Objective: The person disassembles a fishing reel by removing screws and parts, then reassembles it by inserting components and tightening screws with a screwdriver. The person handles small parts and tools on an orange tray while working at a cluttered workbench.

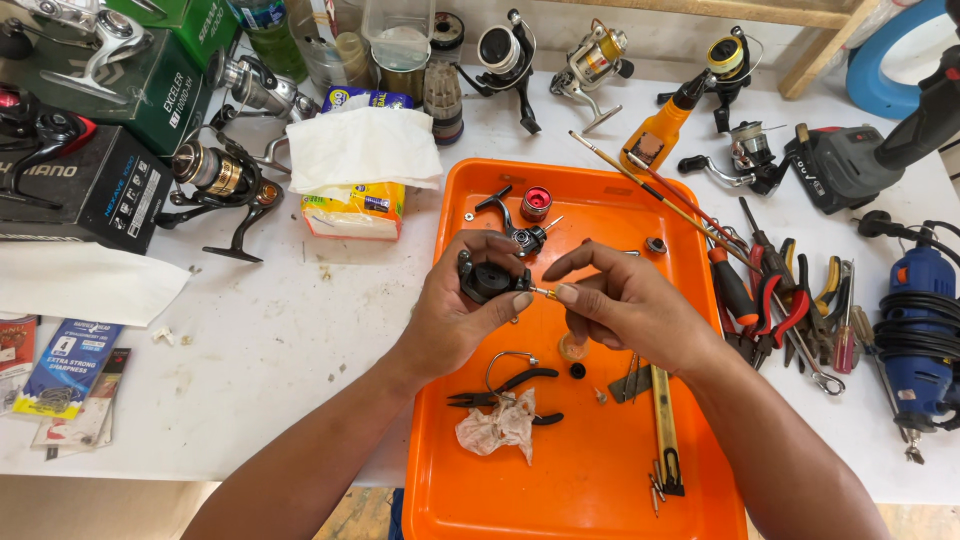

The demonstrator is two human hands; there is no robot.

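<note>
Over an orange tray (600, 470), my left hand (455, 315) grips a black fishing reel body (490, 278). My right hand (625, 300) pinches a small brass-coloured part (543, 293) against the side of that reel body, thumb and forefinger touching it. On the tray lie a red-capped spool (536, 202), a black reel part with a handle arm (522, 235), black pliers (500, 392), a crumpled stained tissue (500, 425), a thin wire bail (508, 358) and a yellow-handled tool (664, 425).
Several fishing reels (590, 60) and reel boxes (80, 180) crowd the white table's back and left. A tissue pack (358, 170) sits left of the tray. Screwdrivers and pliers (780, 300), a blue rotary tool (920, 330), an orange oil bottle (655, 135) and thin rods lie to the right.
</note>
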